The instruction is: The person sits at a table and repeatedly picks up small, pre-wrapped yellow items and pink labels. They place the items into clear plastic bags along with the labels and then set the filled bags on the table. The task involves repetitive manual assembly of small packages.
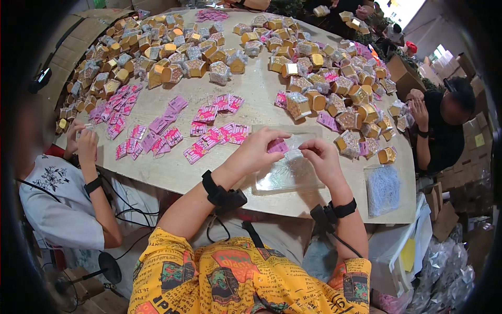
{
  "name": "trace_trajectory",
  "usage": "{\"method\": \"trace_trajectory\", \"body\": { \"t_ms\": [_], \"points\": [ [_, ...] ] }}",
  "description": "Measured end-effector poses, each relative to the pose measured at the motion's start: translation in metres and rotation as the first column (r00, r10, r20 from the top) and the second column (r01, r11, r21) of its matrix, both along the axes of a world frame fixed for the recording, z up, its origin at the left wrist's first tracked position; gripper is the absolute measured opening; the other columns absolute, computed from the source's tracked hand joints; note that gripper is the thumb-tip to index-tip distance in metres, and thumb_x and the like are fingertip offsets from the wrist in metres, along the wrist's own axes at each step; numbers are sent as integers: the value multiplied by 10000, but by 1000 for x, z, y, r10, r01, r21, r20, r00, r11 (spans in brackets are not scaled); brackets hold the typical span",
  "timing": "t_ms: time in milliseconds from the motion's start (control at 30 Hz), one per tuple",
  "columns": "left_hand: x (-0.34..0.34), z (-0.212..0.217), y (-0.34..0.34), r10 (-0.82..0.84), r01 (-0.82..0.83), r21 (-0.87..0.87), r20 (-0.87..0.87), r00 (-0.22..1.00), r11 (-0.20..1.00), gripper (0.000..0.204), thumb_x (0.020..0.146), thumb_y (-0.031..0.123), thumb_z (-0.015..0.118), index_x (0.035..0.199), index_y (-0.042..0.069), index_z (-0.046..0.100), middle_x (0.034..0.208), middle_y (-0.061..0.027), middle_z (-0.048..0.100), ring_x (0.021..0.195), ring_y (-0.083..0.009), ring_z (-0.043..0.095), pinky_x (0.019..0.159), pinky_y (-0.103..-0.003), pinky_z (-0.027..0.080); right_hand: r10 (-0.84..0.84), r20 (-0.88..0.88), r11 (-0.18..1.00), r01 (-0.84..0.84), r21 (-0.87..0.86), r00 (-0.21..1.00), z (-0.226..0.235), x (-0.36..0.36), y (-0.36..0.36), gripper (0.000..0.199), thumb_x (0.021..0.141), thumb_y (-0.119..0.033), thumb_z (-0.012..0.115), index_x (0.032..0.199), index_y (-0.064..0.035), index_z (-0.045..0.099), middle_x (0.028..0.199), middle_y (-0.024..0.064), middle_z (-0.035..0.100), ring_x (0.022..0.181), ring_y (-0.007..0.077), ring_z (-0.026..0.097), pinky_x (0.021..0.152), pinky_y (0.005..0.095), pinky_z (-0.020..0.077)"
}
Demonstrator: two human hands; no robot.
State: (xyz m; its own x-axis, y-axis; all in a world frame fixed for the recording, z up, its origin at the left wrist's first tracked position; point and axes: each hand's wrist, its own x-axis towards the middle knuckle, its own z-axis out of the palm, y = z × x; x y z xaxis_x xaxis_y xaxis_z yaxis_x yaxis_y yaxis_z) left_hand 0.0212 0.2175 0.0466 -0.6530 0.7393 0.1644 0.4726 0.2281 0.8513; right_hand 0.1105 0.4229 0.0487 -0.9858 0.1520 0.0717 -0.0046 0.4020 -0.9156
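My left hand (pixel 260 149) is closed on a small pink card (pixel 277 146), gripping it by its left side. Close by on the right, my right hand (pixel 321 157) is pinched, and whatever its fingertips hold is too fine to make out. Both hands hover over a shallow clear plastic tray (pixel 287 182) lying at the table's near edge. Pink printed cards (pixel 212 138) lie in loose groups just left of my left hand. Beyond my right hand sit several gold house-shaped ornaments (pixel 346 144), some in bubble wrap.
More wrapped gold ornaments (pixel 172 57) heap across the far side of the table (pixel 251 99). A clear bag of pale thin strings (pixel 383 189) rests at the right edge. One person (pixel 63 193) works at the left, another (pixel 444 125) at the right. Cables hang below the table.
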Motion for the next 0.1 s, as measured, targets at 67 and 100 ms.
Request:
{"method": "trace_trajectory", "body": {
  "t_ms": [67, 100],
  "points": [
    [0, -1, 1, -16, 16, 22, -40, 999, 1000, 496, 748, 149, 695, 1230, 111, 585, 1095, -128, 578, 989, -252, 578, 860, -340, 481, 39, -49, 997, -35, 71, 998, -2, 0, 1, 116, 835, -8, 609, 934, -5, 671, 852, 65, 658, 771, 139, 615, 709, 253, 486],
    [1, -2, 1, -23, 25, 34, -60, 998, 999, 500, 746, 151, 696, 1232, 111, 583, 1101, -129, 581, 999, -260, 577, 868, -345, 478, 38, -50, 997, -34, 70, 998, -2, 0, 2, 116, 835, -8, 609, 934, -5, 671, 852, 65, 658, 771, 139, 615, 709, 253, 486]
  ]
}}
